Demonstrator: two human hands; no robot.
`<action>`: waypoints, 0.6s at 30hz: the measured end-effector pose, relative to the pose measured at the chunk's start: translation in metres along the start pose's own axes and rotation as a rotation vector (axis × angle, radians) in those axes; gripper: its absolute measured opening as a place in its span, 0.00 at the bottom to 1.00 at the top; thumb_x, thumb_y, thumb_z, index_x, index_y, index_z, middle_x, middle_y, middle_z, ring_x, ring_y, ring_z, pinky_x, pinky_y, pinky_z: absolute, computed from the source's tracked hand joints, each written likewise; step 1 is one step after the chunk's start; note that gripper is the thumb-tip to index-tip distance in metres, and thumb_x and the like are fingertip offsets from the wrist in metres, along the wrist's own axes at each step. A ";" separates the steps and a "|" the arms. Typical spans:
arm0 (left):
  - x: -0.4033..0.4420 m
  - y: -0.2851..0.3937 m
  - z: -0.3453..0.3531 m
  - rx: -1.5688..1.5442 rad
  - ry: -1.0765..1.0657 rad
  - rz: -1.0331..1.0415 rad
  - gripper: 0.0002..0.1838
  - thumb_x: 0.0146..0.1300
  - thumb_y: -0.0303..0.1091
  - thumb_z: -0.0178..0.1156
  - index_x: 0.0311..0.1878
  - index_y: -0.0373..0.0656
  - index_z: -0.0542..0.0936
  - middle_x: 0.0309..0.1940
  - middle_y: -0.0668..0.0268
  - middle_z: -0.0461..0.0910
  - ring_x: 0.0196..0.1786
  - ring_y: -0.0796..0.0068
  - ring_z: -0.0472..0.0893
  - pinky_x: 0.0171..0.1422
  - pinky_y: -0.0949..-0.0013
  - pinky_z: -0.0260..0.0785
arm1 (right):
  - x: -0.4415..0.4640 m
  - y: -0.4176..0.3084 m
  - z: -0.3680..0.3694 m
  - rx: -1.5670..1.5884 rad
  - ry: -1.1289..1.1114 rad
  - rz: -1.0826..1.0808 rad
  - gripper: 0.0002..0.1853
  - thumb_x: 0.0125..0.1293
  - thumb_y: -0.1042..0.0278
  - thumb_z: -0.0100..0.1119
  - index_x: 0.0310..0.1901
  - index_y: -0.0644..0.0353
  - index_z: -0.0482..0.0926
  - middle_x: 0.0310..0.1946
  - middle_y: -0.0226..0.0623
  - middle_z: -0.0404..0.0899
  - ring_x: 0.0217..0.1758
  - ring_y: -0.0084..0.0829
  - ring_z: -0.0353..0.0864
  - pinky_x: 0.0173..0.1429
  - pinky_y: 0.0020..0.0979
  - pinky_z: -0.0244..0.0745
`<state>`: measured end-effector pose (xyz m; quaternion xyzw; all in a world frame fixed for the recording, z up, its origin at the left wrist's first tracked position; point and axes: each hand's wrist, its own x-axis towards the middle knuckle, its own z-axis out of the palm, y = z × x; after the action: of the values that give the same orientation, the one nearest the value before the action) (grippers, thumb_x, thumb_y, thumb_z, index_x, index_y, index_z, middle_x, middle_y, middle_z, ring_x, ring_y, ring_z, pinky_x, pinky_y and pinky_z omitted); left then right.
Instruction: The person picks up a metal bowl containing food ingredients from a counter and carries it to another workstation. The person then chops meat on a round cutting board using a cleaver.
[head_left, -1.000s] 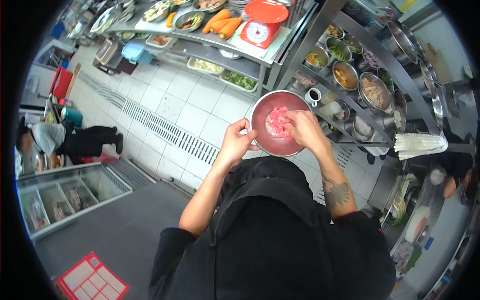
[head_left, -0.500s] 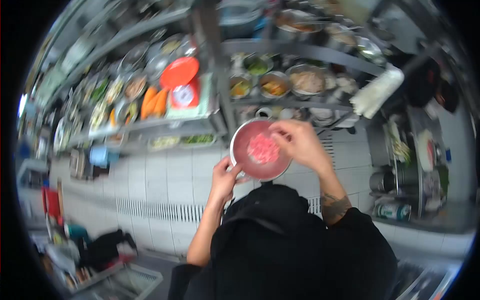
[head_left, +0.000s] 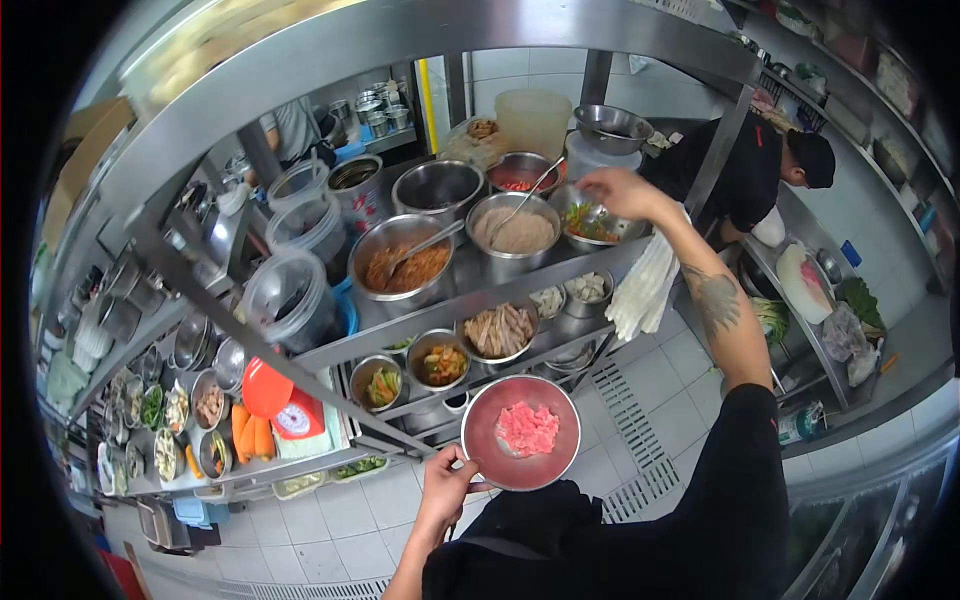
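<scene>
1 red-lined bowl [head_left: 482, 420] in the left hand [head_left: 447, 482], the right hand [head_left: 618, 192] out over the steel shelf [head_left: 450, 320].
The left thumb presses the rim, its fingers tucked beneath; pink raw meat [head_left: 528, 428] sits inside, held below the shelf's front edge. The right fingers bend loosely above a steel bowl [head_left: 627, 232] of chopped vegetables [head_left: 583, 220]; from here I can't tell whether they pinch anything.

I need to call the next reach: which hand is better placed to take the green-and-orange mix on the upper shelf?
Right, I'd judge: the right hand is up by the mix, while the left hand is lower and busy holding the red bowl of meat.
</scene>
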<state>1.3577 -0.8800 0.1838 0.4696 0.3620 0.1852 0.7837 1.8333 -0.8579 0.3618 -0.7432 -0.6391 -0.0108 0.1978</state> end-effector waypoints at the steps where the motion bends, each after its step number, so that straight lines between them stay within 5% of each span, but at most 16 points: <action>1: 0.013 0.005 0.010 0.005 0.001 -0.005 0.06 0.62 0.20 0.56 0.30 0.40 0.72 0.36 0.65 0.78 0.37 0.73 0.81 0.36 0.63 0.84 | 0.009 0.013 0.013 0.044 -0.061 -0.162 0.15 0.55 0.76 0.52 0.45 0.61 0.80 0.39 0.47 0.82 0.45 0.44 0.81 0.48 0.39 0.75; 2: 0.025 0.010 0.018 -0.004 -0.015 -0.021 0.06 0.62 0.20 0.56 0.30 0.40 0.72 0.36 0.64 0.79 0.37 0.73 0.82 0.37 0.63 0.85 | 0.014 0.013 0.022 0.088 -0.120 -0.329 0.16 0.55 0.76 0.51 0.45 0.60 0.80 0.40 0.48 0.82 0.46 0.44 0.81 0.49 0.40 0.74; 5: 0.053 0.019 0.036 -0.008 -0.018 -0.048 0.06 0.62 0.19 0.55 0.30 0.40 0.71 0.37 0.64 0.79 0.37 0.72 0.82 0.37 0.62 0.85 | 0.009 -0.006 0.013 -0.089 -0.593 -0.150 0.16 0.59 0.72 0.49 0.47 0.61 0.80 0.42 0.49 0.82 0.48 0.47 0.79 0.52 0.40 0.72; 8: 0.071 0.025 0.048 -0.029 -0.025 -0.071 0.08 0.63 0.20 0.56 0.28 0.40 0.71 0.36 0.64 0.79 0.37 0.73 0.82 0.38 0.67 0.84 | 0.002 -0.003 -0.012 -0.020 -0.600 -0.203 0.14 0.65 0.69 0.48 0.49 0.62 0.78 0.48 0.48 0.78 0.52 0.48 0.76 0.57 0.42 0.70; 12: 0.092 0.048 0.068 0.071 -0.115 -0.114 0.06 0.64 0.21 0.56 0.32 0.41 0.70 0.38 0.65 0.79 0.39 0.71 0.82 0.40 0.65 0.84 | 0.007 -0.009 -0.016 -0.141 -0.615 0.146 0.18 0.71 0.58 0.46 0.52 0.62 0.77 0.47 0.49 0.78 0.52 0.50 0.76 0.58 0.42 0.69; 18: 0.109 0.089 0.094 0.048 -0.234 -0.151 0.03 0.62 0.22 0.57 0.33 0.41 0.75 0.35 0.68 0.78 0.38 0.78 0.82 0.39 0.68 0.84 | -0.007 -0.003 0.012 0.040 -0.608 -0.091 0.17 0.68 0.59 0.51 0.52 0.61 0.75 0.46 0.50 0.76 0.53 0.50 0.75 0.58 0.42 0.69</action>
<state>1.5047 -0.8250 0.2462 0.4781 0.3066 0.0611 0.8208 1.8265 -0.8608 0.3497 -0.6789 -0.7017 0.2157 0.0115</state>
